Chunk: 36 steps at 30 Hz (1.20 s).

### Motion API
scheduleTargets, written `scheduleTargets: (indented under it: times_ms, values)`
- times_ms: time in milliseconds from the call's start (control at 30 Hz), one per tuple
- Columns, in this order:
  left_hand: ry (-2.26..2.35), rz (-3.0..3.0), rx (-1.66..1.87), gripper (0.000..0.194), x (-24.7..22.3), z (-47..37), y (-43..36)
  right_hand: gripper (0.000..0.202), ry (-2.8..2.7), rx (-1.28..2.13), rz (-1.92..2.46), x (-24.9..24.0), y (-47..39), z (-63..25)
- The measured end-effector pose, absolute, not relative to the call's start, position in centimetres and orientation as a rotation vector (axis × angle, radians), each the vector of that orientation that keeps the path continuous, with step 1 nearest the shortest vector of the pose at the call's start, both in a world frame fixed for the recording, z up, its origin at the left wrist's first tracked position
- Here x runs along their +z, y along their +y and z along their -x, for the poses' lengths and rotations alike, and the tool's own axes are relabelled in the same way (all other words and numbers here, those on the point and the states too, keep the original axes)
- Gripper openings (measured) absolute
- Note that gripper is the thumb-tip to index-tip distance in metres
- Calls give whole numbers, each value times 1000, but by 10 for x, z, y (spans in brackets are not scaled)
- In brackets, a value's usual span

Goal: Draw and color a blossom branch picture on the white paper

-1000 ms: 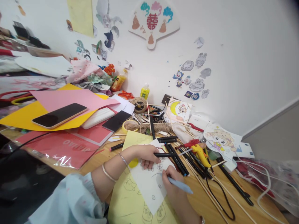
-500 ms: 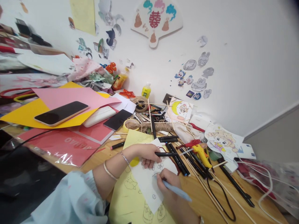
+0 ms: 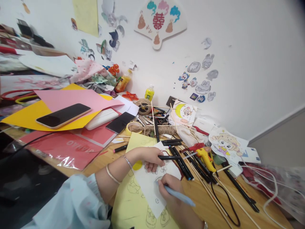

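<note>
My right hand grips a light blue pen, its tip at a sheet of white paper with small pencil or pen drawings of flowers. My left hand lies over the upper part of that sheet, with a black marker held in it and pointing right. Some of its fingers are curled down against the paper. Beneath the white sheet is a larger yellow paper with line drawings, among them a pair of shoes near the bottom.
Black markers and a yellow glue gun lie right of the paper. Twine, wooden sticks and a dark phone are behind. Another phone rests on coloured paper at left. A bottle stands by the wall.
My right hand has shifted very slightly left with the pen, working at about the same spot. The left hand stays in place on the paper.
</note>
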State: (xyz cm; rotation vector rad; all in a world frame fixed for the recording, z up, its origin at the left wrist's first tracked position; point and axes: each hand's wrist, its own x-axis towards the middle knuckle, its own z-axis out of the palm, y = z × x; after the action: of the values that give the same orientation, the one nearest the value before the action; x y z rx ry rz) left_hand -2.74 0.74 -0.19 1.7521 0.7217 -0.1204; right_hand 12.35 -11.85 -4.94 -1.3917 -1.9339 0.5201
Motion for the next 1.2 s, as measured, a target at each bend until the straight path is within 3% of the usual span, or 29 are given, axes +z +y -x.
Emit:
scheduleTargets:
  times_ms: [1000, 1200]
  values:
    - [705, -1738, -104, 16, -4, 28, 8, 24, -1982, 761, 1345, -48, -115, -129]
    - [703, -1760, -109, 18, -4, 28, 9, 24, -1920, 938, 1389, -47, -116, -128]
